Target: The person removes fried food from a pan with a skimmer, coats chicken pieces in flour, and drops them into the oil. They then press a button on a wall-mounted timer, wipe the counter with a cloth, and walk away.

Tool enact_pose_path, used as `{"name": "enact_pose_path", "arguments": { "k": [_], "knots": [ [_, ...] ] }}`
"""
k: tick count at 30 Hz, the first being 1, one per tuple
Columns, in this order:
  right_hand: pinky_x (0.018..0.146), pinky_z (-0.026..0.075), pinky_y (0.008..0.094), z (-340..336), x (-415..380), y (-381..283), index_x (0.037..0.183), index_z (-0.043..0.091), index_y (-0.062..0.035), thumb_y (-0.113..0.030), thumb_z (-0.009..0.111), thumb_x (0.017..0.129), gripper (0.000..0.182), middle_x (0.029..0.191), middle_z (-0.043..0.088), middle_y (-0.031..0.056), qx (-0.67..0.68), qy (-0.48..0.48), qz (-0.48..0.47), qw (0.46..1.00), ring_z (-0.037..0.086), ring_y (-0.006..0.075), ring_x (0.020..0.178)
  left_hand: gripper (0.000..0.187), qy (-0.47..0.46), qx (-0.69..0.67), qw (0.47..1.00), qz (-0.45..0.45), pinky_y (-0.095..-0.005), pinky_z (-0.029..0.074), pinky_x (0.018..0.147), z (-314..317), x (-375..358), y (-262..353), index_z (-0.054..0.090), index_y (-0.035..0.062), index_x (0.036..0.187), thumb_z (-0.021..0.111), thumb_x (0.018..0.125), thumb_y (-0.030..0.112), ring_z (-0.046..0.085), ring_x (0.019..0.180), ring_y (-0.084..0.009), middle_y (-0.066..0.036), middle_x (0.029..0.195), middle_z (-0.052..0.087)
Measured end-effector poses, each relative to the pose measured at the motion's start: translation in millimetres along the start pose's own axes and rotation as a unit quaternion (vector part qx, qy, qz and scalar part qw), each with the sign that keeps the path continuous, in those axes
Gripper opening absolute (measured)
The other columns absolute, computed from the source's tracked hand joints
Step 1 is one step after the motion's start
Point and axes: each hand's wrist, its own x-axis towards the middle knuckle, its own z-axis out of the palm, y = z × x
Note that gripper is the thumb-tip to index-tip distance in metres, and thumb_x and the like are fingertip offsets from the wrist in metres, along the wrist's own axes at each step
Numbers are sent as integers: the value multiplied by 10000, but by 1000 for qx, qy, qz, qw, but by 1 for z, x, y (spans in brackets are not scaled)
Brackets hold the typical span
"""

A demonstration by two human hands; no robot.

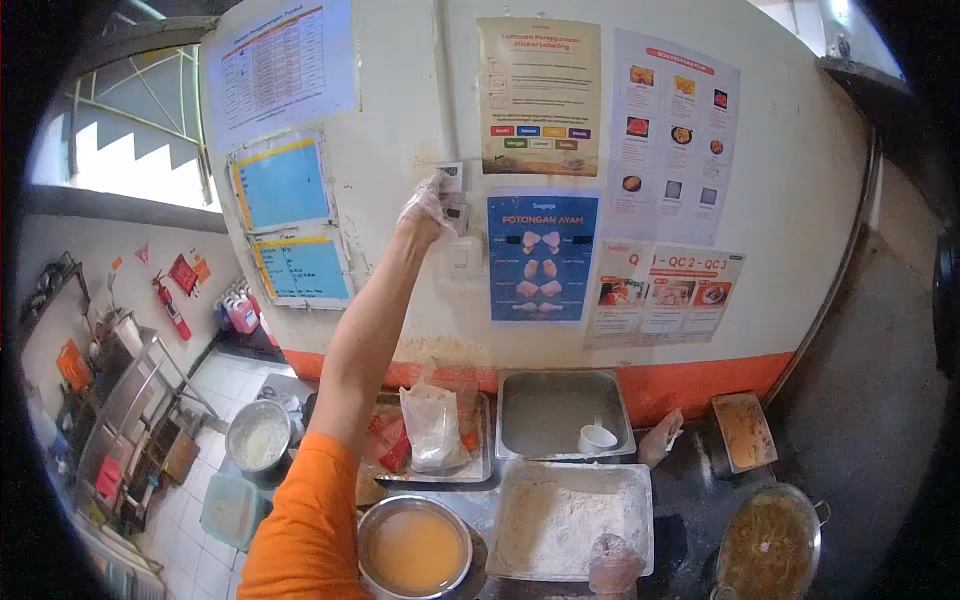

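Observation:
My left hand (pixel 428 203), in a thin clear glove, reaches up to the wall at the end of an orange-sleeved arm. Its fingers are closed at the edge of a small white digital timer (pixel 452 177), touching it. A second small device (pixel 456 216) is mounted just below, partly behind the hand. Low in the view, my right hand (pixel 614 566) is gloved and dusted with flour. It is curled closed over the near right part of a metal tray (pixel 645 500) of white flour (pixel 565 515); whatever its fingers hold is hidden.
A bowl of orange liquid (pixel 415 548) stands left of the flour. Behind are a tray with a plastic bag (pixel 432 425) and a metal pan (pixel 515 450) with a white cup (pixel 597 438). A wok (pixel 770 545) is at right. Posters (pixel 543 260) cover the wall.

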Motion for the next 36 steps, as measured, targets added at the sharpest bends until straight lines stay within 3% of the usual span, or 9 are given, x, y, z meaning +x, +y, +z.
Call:
{"name": "enact_pose_path", "arguments": {
  "k": [3,9,12,18,21,24,27,30,36],
  "knots": [
    [676,519,488,-23,10,-17,814,730,-214,-305,598,836,161,770,688,165,22,-126,96,987,658,359,789,268,22,3,1000,-6,-339,480,649,-1,1,1,598,157,1021,502,950,397,504,685,-125,4,857,551],
    [667,505,533,16,-3,13,959,716,-234,-344,588,844,205,831,707,145,-43,-124,54,990,668,360,741,218,-37,-98,994,-29,-328,453,551,-10,4,4,609,152,931,488,946,332,456,585,-100,-5,810,601],
    [630,483,487,31,-6,15,772,702,-190,-269,636,762,103,604,608,113,-15,-77,95,992,621,355,613,131,21,-79,996,-39,-317,408,534,-10,7,7,606,168,835,514,880,249,340,497,-98,35,668,512],
    [626,478,484,24,-4,13,791,710,-193,-307,618,791,146,617,616,128,36,-82,96,991,621,351,618,200,-29,-47,998,-1,-242,448,491,-20,18,5,605,104,977,443,965,221,468,540,-105,-12,802,615],
    [628,500,491,20,-1,9,776,712,-142,-314,612,827,206,628,640,168,45,-56,77,994,639,383,619,95,67,-48,997,7,-265,379,499,8,-1,13,595,152,809,535,861,205,332,488,-98,30,666,508],
    [628,498,494,22,-3,12,789,712,-149,-304,614,821,187,634,642,159,5,-59,61,996,641,378,625,214,-29,-22,999,8,-243,467,518,-40,38,-3,604,106,1018,459,975,257,480,548,-124,-12,826,621],
    [623,498,494,29,-7,20,798,713,-153,-296,622,804,170,640,642,153,36,-68,57,995,644,374,635,127,4,-80,997,-4,-256,406,515,-17,19,-2,616,147,910,531,869,233,347,498,-94,42,737,524],
    [618,489,492,83,-25,45,784,702,-140,-290,616,800,174,631,633,146,-46,37,61,996,627,370,609,232,-1,-117,993,-14,-237,437,567,-21,-15,1,629,151,1038,512,946,329,498,660,-85,13,1006,664],
    [687,491,460,1,-11,11,813,684,-70,-217,610,826,166,804,661,182,155,15,71,985,625,336,716,196,54,-51,997,5,-316,425,588,-69,-128,-32,592,160,1007,602,877,305,484,694,-139,-43,997,637]
  ]
}}
